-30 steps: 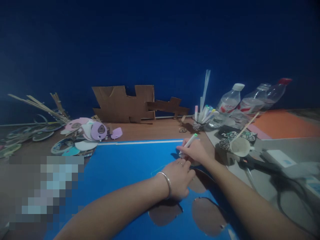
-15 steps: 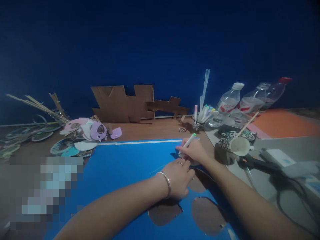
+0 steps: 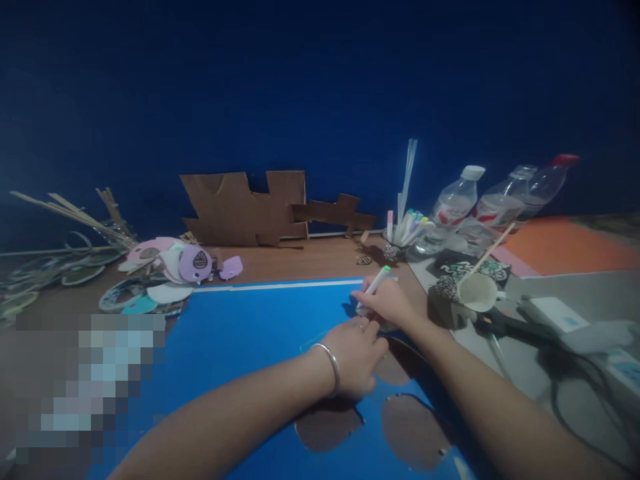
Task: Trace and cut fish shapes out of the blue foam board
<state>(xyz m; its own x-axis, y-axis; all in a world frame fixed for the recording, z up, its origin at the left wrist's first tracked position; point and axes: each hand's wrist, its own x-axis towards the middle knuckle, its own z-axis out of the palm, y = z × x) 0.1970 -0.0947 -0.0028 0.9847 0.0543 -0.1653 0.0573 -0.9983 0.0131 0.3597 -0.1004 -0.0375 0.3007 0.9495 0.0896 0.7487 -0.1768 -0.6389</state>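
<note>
My right hand (image 3: 387, 298) is closed on a white marker with a green end (image 3: 376, 280), its tip pointing down at the upper right part of a large blue sheet (image 3: 240, 333). My left hand (image 3: 357, 353), a silver bangle (image 3: 331, 367) at its wrist, presses on the sheet just below, fingers apart. What may lie under its fingertips is hidden. A thin pale curved line shows on the blue to the left of this hand. Rounded holes in the sheet, such as the hole (image 3: 415, 430) nearest me, let the brown table show through.
Cardboard pieces (image 3: 235, 207) lean against the dark blue wall. Cut-out paper shapes (image 3: 195, 263) and thin sticks are heaped at left. A patterned cup of markers (image 3: 395, 250), plastic bottles (image 3: 455, 200), a white cup (image 3: 477, 292) and a black-handled tool with a cord (image 3: 520, 330) stand or lie at right.
The view has shifted very slightly. Both hands and the marker stay in nearly the same place on the blue sheet.
</note>
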